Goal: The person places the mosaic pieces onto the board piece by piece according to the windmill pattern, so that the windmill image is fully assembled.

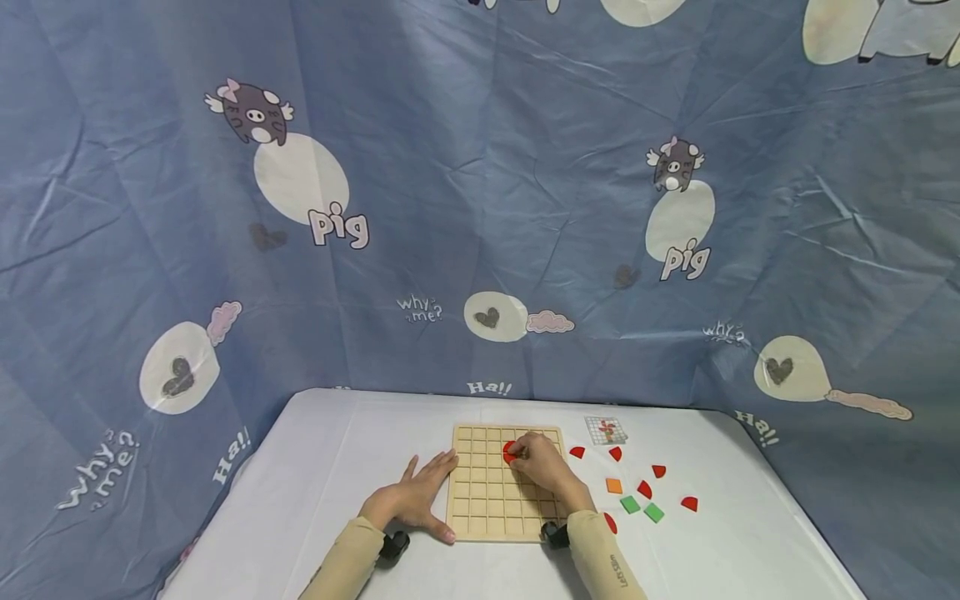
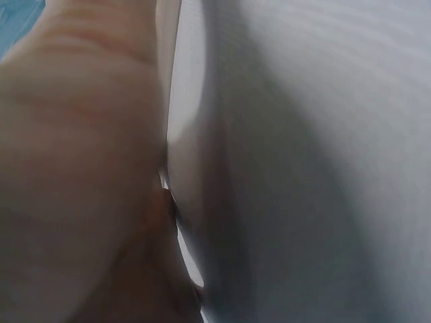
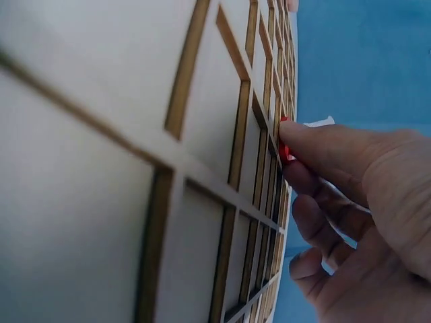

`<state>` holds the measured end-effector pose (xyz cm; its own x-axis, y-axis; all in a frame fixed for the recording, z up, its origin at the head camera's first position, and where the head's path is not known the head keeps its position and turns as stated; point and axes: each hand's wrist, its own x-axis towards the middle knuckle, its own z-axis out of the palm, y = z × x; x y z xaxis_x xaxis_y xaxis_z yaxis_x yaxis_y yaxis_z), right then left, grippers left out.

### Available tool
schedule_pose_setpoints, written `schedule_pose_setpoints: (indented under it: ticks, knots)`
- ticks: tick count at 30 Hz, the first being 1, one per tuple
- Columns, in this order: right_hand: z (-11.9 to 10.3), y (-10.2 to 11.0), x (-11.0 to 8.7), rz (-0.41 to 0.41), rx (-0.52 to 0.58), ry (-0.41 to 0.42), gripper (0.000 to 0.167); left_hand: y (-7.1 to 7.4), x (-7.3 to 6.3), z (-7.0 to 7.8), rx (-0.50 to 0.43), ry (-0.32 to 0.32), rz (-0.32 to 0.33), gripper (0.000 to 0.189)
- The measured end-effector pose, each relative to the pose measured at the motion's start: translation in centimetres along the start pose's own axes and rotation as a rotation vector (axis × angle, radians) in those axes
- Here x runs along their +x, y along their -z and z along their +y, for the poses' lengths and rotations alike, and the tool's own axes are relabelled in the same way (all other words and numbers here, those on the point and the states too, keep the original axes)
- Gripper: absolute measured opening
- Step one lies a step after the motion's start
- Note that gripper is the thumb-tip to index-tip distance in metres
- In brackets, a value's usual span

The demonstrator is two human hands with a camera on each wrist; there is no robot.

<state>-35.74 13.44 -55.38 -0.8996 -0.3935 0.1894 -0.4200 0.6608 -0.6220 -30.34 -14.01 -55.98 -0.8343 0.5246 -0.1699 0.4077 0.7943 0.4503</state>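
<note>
A wooden grid board [image 1: 477,492] with square cells lies on the white table. Over its upper right part, my right hand [image 1: 542,463] pinches a red quarter-round tile [image 3: 283,149] between thumb and index finger, down at the cells. Red shows in two patches beside those fingertips in the head view; the hand partly covers them. My left hand [image 1: 417,497] rests spread at the board's left edge, fingertips touching the frame and thumb near the lower corner. In the left wrist view, only blurred skin of the left hand [image 2: 74,168] and white cloth appear.
Right of the board lie several loose red quarter-round tiles [image 1: 659,471], an orange square tile [image 1: 614,485] and two green square tiles [image 1: 654,512]. A pattern card [image 1: 606,430] with a grid and red figure lies at the back right. A blue printed curtain [image 1: 420,167] surrounds the table.
</note>
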Motion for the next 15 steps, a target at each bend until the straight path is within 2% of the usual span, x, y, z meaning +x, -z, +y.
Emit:
schedule_pose_setpoints:
  ticks: [7, 15]
  knots:
    - [0.0, -0.23, 0.1, 0.015, -0.029, -0.022, 0.008, -0.03, 0.01, -0.07, 0.0, -0.004, 0.004, 0.132]
    - [-0.16, -0.14, -0.07, 0.021, -0.008, -0.011, 0.011, 0.26, -0.23, 0.26, -0.001, -0.005, 0.004, 0.131]
